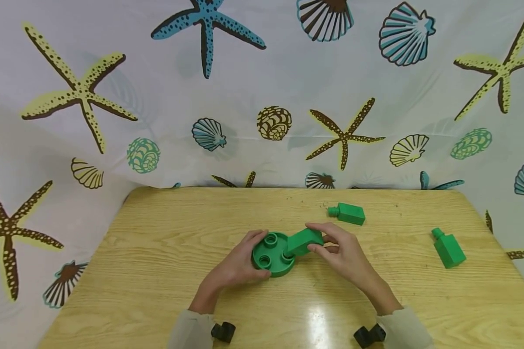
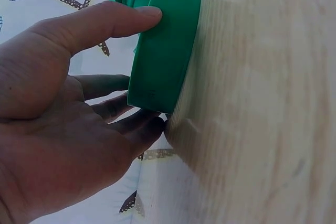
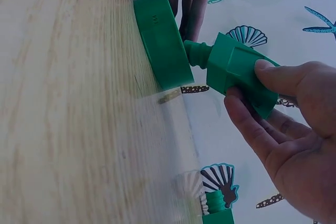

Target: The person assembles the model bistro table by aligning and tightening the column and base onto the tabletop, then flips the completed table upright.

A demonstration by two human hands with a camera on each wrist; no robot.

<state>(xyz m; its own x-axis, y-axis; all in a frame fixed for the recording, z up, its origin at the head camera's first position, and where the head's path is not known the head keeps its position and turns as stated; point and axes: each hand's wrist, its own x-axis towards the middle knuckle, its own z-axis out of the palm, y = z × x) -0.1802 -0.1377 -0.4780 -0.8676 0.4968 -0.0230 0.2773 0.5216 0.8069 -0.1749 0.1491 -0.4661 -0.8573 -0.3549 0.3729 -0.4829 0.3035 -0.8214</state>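
**Seating a pegged block into a studded round base**

On the light wooden bench [image 1: 157, 252], the left hand [image 1: 236, 266] steadies the round green plastic base with hollow studs [image 1: 272, 254]. The thumb presses on the near rim and the fingers curl round the far rim, so the disc lies flat near the middle of the bench. To its right, the right hand [image 1: 347, 254] pinches the green plastic block with a cylindrical peg [image 1: 304, 241] between thumb and fingers. The block is tilted, and its peg points down at the right-hand stud of the base. The right wrist view shows the peg at the base's top face, apparently not fully seated. To do this step well, the block should probably be brought upright over the socket before pressing, with the left hand keeping the base from sliding. Farther right, two more green pegged blocks lie on their sides, one behind the right hand [image 1: 348, 213], one near the right edge [image 1: 449, 248]. A seashell-printed curtain [image 1: 262, 97] hangs behind.
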